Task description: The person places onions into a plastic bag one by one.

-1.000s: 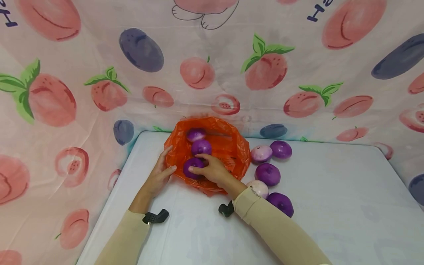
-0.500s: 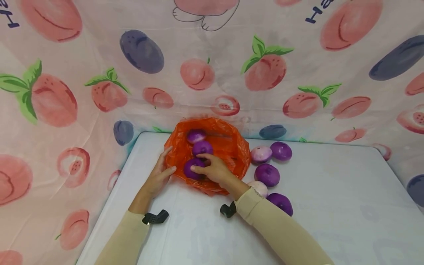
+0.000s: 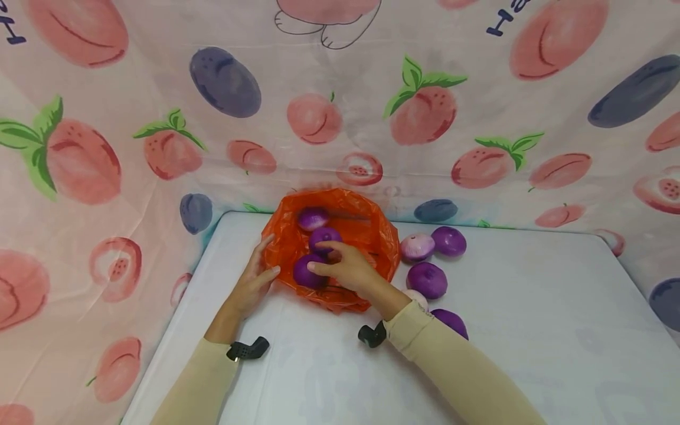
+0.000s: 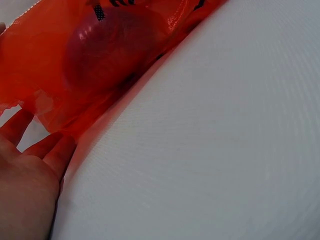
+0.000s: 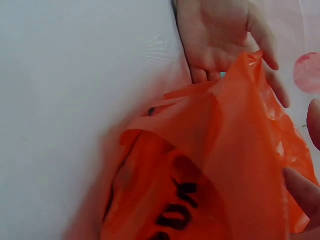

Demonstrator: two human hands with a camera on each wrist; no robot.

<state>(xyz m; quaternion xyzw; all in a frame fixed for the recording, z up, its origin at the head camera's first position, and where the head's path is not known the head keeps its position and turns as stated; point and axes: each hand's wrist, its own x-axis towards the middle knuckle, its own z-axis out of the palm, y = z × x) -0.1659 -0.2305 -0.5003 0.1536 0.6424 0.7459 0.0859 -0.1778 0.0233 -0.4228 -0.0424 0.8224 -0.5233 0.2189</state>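
An orange plastic bag [image 3: 383,236] lies with its mouth open on the white table. Inside it sit purple onions: a near one [image 3: 307,273], a middle one [image 3: 325,237] and a far one [image 3: 313,218]. My right hand [image 3: 355,273] reaches over the bag's front, thumb and fingers spread apart beside the near onion, with the thumb tip over its edge. My left hand [image 3: 251,284] rests against the bag's left side with its fingers extended. In the left wrist view, an onion [image 4: 105,50] shows dimly through the plastic, and fingertips of my left hand [image 4: 30,185] touch the bag.
Several onions lie on the table to the bag's right: a pale one [image 3: 417,247] against the bag, purple ones [image 3: 449,241] [image 3: 427,280], and two partly behind the right sleeve [image 3: 457,366]. A fruit-printed curtain [image 3: 366,118] hangs behind and to the left of the table.
The right hand has loosened from the near onion and drawn slightly back to the right, so more of the onion shows. The left hand stays put at the bag's side.
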